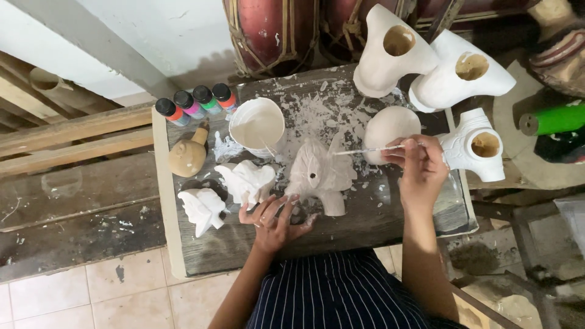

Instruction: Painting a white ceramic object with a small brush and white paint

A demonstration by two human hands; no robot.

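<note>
While both hands work over the board point(231, 250), the count runs so:
Left hand point(271, 219): fingers spread open, tips resting on the board and touching the base of the elephant figure point(320, 173), one of three white elephant figures.
Right hand point(420, 167): fingers pinched closed round one thin brush point(365, 150), its tip on the figure at 3 o'clock.
Other elephants: two point(247, 181) point(203, 209), at 9 o'clock of the painted one.
Paint bottles: four point(195, 103), in a row at 10 o'clock.
Cup of white paint point(257, 125): one, at 11 o'clock.
Hollow white torsos: three point(390, 52) point(466, 73) point(478, 146), at 1 to 3 o'clock.
Tan figurine point(187, 155): one.
</note>
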